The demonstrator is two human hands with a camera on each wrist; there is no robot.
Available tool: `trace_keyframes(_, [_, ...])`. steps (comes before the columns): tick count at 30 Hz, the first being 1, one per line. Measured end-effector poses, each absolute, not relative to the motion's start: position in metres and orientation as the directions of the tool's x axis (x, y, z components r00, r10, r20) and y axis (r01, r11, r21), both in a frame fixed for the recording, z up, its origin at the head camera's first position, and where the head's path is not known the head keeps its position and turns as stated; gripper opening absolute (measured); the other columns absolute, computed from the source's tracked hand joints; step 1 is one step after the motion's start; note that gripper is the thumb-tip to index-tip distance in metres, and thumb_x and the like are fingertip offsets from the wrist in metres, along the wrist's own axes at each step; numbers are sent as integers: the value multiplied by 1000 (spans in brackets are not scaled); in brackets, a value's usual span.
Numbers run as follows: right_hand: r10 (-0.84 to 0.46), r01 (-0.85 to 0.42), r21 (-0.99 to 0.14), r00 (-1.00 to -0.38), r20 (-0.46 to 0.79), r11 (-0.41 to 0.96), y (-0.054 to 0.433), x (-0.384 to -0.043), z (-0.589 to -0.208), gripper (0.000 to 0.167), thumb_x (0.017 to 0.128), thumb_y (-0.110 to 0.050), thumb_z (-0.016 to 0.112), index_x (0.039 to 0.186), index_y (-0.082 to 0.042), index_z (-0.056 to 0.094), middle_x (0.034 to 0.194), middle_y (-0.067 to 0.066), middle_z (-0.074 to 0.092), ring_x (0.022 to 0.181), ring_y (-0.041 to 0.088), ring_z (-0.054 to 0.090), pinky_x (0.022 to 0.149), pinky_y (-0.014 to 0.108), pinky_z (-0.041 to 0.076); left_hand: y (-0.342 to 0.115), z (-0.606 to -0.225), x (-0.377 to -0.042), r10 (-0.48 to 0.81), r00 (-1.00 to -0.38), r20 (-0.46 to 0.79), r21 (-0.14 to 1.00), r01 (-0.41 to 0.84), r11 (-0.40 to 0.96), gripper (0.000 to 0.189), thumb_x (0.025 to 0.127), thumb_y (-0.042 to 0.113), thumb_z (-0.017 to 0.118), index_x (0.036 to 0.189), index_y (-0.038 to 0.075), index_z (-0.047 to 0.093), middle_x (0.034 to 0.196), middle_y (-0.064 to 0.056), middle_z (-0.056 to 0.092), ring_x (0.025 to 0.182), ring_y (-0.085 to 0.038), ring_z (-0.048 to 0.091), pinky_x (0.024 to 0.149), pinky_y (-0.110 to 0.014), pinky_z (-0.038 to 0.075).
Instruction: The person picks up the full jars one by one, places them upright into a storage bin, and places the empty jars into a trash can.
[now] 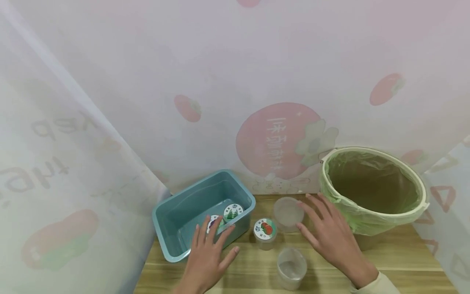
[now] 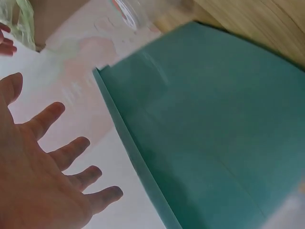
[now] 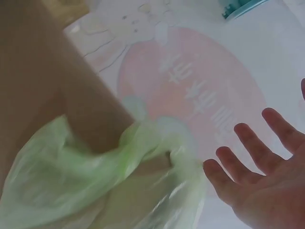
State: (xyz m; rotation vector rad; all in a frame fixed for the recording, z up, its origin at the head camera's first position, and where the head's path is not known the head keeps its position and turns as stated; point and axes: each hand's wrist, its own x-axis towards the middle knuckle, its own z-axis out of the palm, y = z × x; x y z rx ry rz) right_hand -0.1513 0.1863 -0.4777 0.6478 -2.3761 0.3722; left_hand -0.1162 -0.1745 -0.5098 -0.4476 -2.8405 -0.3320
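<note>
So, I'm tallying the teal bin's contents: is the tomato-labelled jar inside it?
No, the tomato-labelled jar stands on the wooden tabletop, beside and outside the teal bin.

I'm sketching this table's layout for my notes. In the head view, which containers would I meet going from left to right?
Teal basin → lidded jar with a red-and-green label → clear open cup → bin lined with a green bag.
</note>
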Motion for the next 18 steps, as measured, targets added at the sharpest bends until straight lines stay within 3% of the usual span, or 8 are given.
trace_keyframes(5, [-317, -514, -114, -672, 669, 850, 201, -145, -474, 73, 115, -65, 31, 145, -9, 66, 154, 22, 59, 148, 53, 46, 122, 64, 40, -158, -510, -116, 326, -910, 255, 189, 378, 907, 56, 108, 64, 56, 157, 36, 58, 174, -10, 41, 166, -45, 25, 129, -72, 27])
trace_keyframes(10, [-298, -505, -114, -662, 688, 856, 213, -140, -472, 73, 115, -64, 31, 144, -7, 67, 153, 24, 58, 149, 55, 43, 140, 46, 14, -145, -514, -117, 377, -893, 244, 181, 424, 887, 57, 107, 64, 57, 156, 36, 58, 174, -9, 40, 166, -45, 25, 129, -71, 28])
trace_keyframes(12, [-287, -500, -124, -664, 690, 857, 217, -138, -470, 72, 115, -64, 32, 144, -8, 67, 154, 24, 57, 149, 56, 42, 140, 47, 11, -139, -517, -117, 397, -885, 242, 175, 442, 880, 58, 107, 65, 57, 157, 35, 58, 174, -9, 40, 166, -45, 25, 128, -72, 29])
trace_keyframes(18, [-247, -462, -152, -690, 680, 874, 231, -132, -464, 75, 113, -68, 32, 145, -9, 65, 158, 25, 53, 149, 58, 40, 136, 64, 15, -121, -526, -117, 454, -863, 221, 163, 492, 855, 60, 107, 66, 56, 160, 38, 53, 175, -7, 39, 165, -44, 27, 127, -72, 31])
